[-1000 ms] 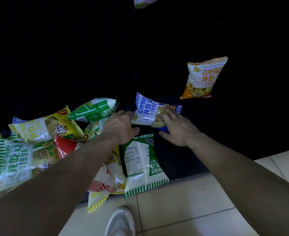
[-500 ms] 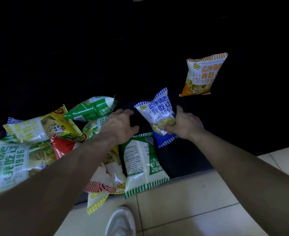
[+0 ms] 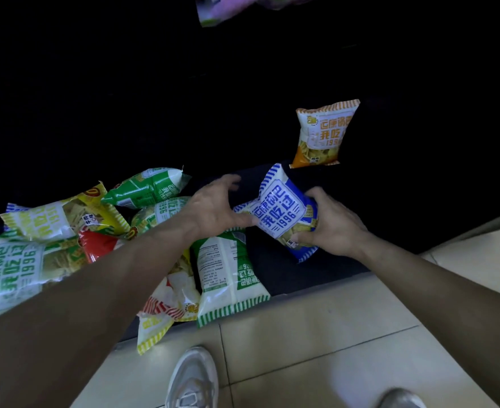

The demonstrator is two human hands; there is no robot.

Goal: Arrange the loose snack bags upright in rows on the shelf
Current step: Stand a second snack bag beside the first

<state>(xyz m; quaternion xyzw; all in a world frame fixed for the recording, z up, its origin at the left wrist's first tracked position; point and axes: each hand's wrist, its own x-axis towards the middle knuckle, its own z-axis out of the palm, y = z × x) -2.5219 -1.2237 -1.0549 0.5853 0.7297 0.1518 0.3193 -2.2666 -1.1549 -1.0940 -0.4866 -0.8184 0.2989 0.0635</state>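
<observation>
now right grip (image 3: 334, 228) clasps blue bag (image 3: 284, 213); left grip (image 3: 213, 210) seemingly open, dark shelf (image 3: 287, 272) bare beside.

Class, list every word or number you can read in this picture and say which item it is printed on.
"我吃过 1996": blue bag held in both hands.
"我吃" and "199", cut off at the edge: orange bag standing upright.
"我吃过 1996": big green bag, far left.
"1996": green bag behind the left wrist.
Fine print on the white-backed green bag: too small to read.
</observation>
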